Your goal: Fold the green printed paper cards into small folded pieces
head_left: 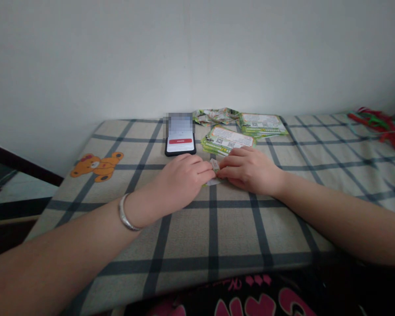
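Note:
My left hand (181, 177) and my right hand (250, 169) meet at the middle of a checked cloth (191, 237). Both have their fingers curled and pinched on a small folded piece of paper (214, 166) held between them, low over the cloth. Most of the paper is hidden by my fingers. A silver bracelet (127, 215) circles my left wrist. Just behind my hands lie a phone (180, 139) with a lit screen and a stack of green printed cards (228, 139).
A second stack of cards (261, 123) and some crumpled green wrappers (215, 115) lie near the wall. Red and green ribbons (380, 125) sit at the far right. An orange bear print (97, 166) marks the cloth's left side. The cloth's left edge drops off.

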The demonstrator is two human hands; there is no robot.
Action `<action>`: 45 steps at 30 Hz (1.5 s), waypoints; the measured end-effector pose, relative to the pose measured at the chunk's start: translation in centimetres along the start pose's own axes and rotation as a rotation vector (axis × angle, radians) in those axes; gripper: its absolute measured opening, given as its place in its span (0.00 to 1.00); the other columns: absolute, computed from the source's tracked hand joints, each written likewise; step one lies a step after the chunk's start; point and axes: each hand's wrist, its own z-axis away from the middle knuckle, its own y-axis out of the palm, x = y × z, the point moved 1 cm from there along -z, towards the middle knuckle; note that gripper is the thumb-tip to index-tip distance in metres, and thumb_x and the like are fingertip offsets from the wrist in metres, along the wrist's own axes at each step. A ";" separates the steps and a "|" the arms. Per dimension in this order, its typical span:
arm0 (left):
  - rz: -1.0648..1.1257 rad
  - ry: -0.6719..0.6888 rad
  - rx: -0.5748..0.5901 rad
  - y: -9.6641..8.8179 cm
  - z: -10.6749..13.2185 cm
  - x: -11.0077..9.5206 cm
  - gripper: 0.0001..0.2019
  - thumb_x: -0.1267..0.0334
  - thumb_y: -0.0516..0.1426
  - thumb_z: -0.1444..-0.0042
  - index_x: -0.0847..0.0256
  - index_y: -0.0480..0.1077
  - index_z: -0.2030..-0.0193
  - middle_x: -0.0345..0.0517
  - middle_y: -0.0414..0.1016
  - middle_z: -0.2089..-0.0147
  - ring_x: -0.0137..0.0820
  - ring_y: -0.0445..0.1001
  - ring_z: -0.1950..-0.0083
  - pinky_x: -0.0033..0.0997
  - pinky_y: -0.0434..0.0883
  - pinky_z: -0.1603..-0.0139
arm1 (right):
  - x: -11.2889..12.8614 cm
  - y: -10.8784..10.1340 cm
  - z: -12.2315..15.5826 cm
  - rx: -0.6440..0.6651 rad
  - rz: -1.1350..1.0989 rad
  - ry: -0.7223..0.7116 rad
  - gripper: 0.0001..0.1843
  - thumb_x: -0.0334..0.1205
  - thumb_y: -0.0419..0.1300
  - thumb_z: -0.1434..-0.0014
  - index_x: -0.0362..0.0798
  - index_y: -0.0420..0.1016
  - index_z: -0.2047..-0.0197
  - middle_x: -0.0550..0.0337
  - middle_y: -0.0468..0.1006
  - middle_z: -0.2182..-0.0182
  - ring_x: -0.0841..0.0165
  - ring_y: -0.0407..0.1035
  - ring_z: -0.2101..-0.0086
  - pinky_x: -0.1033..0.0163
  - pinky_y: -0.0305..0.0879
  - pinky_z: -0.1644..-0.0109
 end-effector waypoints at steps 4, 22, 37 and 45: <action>0.004 0.053 0.037 -0.4 -0.1 0.3 0.10 0.70 0.53 0.41 0.62 0.73 0.55 0.44 0.78 0.55 0.40 0.71 0.54 0.44 0.69 0.52 | -0.1 0.0 0.1 -0.015 -0.011 -0.011 0.10 0.38 0.53 0.34 0.52 0.76 0.56 0.60 0.78 0.60 0.64 0.63 0.62 0.59 0.52 0.61; 0.073 0.162 0.070 -1.7 0.1 1.6 0.14 0.72 0.51 0.38 0.60 0.75 0.51 0.45 0.78 0.52 0.37 0.74 0.53 0.40 0.70 0.52 | -0.6 -0.7 0.2 0.058 -0.090 0.020 0.10 0.34 0.56 0.38 0.52 0.79 0.60 0.59 0.78 0.62 0.66 0.66 0.64 0.60 0.51 0.61; 0.133 0.138 0.115 -2.4 0.2 2.2 0.15 0.73 0.50 0.40 0.57 0.76 0.56 0.41 0.79 0.54 0.33 0.74 0.56 0.36 0.68 0.53 | -1.6 -1.8 1.3 0.131 -0.139 0.053 0.12 0.32 0.55 0.38 0.53 0.80 0.61 0.60 0.78 0.64 0.67 0.67 0.64 0.59 0.52 0.59; 0.119 0.116 0.147 -2.5 0.4 2.0 0.16 0.72 0.49 0.41 0.58 0.77 0.57 0.43 0.79 0.54 0.35 0.74 0.55 0.37 0.69 0.52 | -2.1 -2.3 1.8 0.167 -0.126 0.070 0.12 0.34 0.55 0.37 0.52 0.80 0.62 0.59 0.78 0.66 0.66 0.68 0.63 0.59 0.55 0.60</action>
